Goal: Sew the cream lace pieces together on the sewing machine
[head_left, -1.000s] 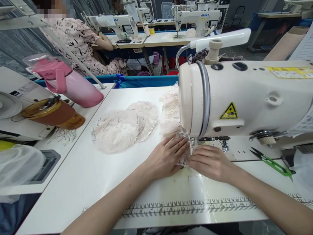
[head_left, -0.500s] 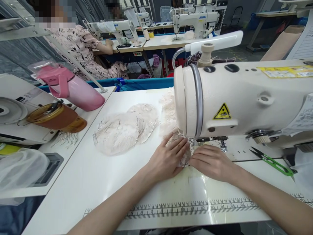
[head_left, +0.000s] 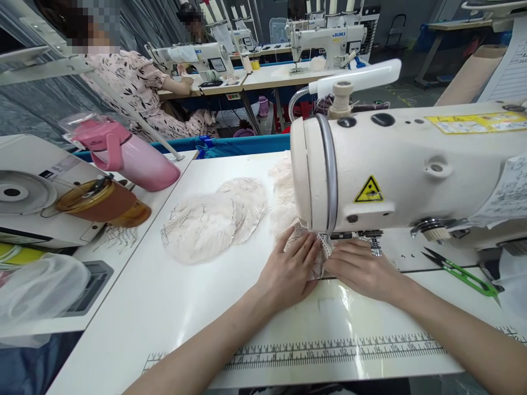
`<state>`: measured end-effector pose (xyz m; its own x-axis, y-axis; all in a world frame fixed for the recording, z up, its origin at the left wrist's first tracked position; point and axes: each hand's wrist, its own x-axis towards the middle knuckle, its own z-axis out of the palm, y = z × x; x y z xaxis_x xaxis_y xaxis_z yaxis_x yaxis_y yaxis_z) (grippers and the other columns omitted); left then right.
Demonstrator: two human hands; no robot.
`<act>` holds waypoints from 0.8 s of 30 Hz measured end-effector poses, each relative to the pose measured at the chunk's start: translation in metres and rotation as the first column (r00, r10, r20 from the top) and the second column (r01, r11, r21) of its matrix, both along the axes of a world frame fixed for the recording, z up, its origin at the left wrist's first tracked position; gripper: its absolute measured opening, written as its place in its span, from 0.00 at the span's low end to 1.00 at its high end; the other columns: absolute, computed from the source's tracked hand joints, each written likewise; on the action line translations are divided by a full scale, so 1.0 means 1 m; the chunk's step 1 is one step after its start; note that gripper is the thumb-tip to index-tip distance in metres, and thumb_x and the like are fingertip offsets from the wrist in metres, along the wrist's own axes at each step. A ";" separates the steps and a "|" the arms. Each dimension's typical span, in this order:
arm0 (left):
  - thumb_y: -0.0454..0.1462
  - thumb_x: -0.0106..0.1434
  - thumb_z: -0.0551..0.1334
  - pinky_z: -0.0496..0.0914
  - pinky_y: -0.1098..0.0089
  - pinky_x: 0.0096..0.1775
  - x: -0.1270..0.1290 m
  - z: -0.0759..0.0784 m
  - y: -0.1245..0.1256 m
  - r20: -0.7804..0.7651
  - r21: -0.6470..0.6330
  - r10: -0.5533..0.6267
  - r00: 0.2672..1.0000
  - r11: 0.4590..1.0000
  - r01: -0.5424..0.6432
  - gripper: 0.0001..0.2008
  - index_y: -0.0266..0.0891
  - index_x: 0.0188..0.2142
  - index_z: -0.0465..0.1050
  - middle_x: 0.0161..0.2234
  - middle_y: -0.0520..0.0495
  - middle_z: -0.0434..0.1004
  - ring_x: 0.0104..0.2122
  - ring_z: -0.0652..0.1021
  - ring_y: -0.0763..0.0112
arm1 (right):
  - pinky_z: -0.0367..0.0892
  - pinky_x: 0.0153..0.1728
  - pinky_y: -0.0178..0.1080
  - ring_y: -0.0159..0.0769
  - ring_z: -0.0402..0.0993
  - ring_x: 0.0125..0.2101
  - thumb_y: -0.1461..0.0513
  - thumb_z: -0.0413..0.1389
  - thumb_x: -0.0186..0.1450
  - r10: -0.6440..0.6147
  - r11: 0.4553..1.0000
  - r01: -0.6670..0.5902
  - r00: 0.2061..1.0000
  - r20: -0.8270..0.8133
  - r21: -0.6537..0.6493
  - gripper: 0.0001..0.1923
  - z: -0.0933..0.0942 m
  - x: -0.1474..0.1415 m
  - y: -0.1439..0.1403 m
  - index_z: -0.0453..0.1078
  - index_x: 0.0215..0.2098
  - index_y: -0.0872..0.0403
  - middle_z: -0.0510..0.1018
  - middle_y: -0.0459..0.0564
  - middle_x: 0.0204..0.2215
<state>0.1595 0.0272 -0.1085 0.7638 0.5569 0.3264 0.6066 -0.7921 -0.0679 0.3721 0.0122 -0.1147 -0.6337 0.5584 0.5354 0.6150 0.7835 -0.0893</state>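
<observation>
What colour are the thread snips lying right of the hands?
Green handles with dark blades: the snips show clearly in the head view.

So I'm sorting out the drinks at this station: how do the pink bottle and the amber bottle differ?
The pink bottle is opaque pink with a loop handle; the amber bottle is see-through brown with a gold-toned lid. The pink bottle looks longer and lies farther from the person; the amber bottle lies nearer. Both lie on their sides on the neighbouring machine, left of the left hand.

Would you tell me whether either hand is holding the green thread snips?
No, the green thread snips lie untouched on the table, right of the right hand.
</observation>
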 end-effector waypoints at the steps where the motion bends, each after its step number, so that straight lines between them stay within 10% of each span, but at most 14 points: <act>1: 0.42 0.64 0.52 0.53 0.50 0.61 0.000 0.000 0.000 0.001 0.004 0.001 1.000 1.000 -0.001 0.24 0.28 0.54 0.68 0.54 0.36 0.71 0.55 0.71 0.53 | 0.66 0.39 0.36 0.31 0.72 0.37 0.68 0.50 0.66 0.000 1.000 0.000 1.000 0.003 0.001 0.09 0.001 0.001 0.001 0.72 0.36 0.52 0.77 0.45 0.29; 24: 0.36 0.67 0.52 0.64 0.56 0.58 0.003 -0.003 0.000 0.053 0.091 -0.124 0.991 0.989 0.119 0.17 0.30 0.52 0.69 0.53 0.40 0.72 0.54 0.72 0.59 | 0.59 0.27 0.37 0.30 0.71 0.26 0.64 0.51 0.67 -0.172 0.975 0.161 0.983 0.063 0.152 0.07 0.016 0.009 0.006 0.72 0.37 0.48 0.77 0.42 0.26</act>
<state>0.1623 0.0268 -0.1115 0.8024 0.4285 0.4154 0.5110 -0.8528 -0.1075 0.3813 0.0182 -0.0990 -0.5798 0.5795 0.5726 0.7388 0.6704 0.0696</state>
